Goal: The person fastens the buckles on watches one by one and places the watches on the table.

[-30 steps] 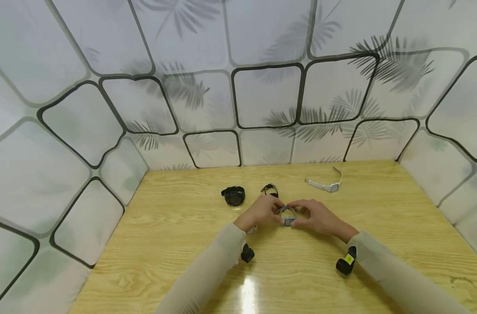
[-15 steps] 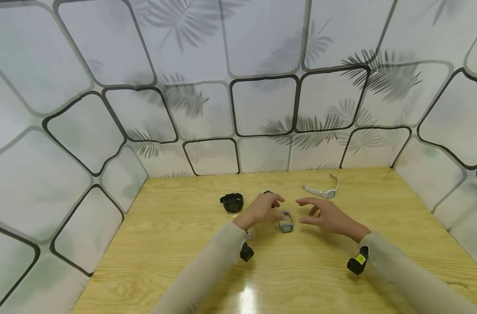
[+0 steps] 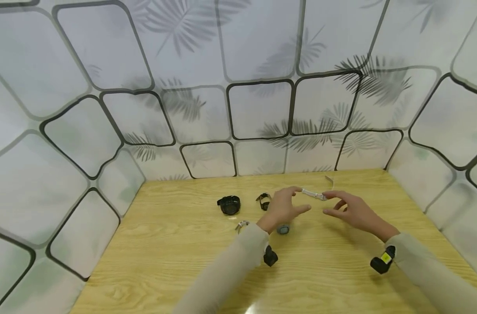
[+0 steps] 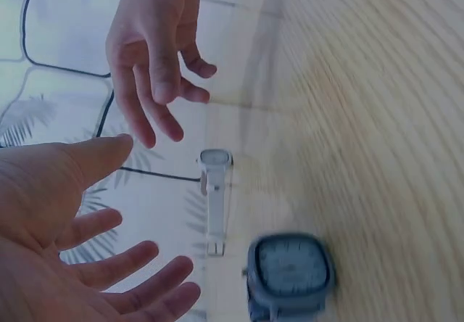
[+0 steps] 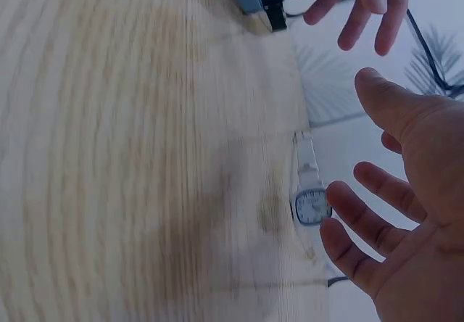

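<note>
Both of my hands hover over the table with fingers spread and hold nothing. My left hand (image 3: 283, 207) is just above and beside a blue-grey square-faced watch (image 3: 283, 229), whose strap it mostly hides in the head view; the dial shows large in the left wrist view (image 4: 292, 270). My right hand (image 3: 354, 212) is farther right, apart from the left. Beyond and between the hands lies a white watch (image 3: 313, 194) with its strap stretched out; its square dial (image 5: 313, 206) shows in the right wrist view, behind my fingertips.
On the wooden table (image 3: 164, 253), a bulky black watch (image 3: 229, 206) lies at left, with a smaller black watch (image 3: 264, 202) right of it. A light-strapped watch (image 3: 242, 225) sits partly hidden by the left sleeve. A patterned fabric wall (image 3: 258, 109) borders the table's back and sides.
Both hands have let go of the blue-grey watch, which stays standing on the table. They have moved right and away from me, toward the white watch.
</note>
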The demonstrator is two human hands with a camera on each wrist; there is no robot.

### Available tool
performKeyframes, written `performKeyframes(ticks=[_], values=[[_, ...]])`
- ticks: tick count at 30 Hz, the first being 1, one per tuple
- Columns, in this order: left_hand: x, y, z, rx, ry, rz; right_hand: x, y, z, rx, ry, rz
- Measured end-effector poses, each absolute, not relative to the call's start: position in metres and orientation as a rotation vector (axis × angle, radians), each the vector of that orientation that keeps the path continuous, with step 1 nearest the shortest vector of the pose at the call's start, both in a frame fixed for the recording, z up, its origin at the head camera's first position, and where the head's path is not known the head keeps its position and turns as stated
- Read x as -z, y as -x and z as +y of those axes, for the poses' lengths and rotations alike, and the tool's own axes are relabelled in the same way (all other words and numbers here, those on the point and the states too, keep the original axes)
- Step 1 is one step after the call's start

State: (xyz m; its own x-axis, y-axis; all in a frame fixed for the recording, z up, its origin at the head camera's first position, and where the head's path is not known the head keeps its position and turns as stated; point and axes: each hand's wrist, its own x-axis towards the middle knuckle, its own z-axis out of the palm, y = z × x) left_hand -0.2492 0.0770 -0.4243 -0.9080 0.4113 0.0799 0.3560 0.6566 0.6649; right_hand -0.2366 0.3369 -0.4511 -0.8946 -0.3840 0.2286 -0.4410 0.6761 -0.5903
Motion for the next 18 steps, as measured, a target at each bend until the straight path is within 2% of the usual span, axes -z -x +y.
performKeyframes(ticks=[10,18], values=[[0.437,0.253,0.121,-1.408,-0.379,2.720,0.443,0.256,0.369,-0.942,-0.515,-2.899],[0.438,0.250,0.144,-1.416,-0.124,2.719,0.438,0.279,0.375,-0.904,-0.498,-2.991]])
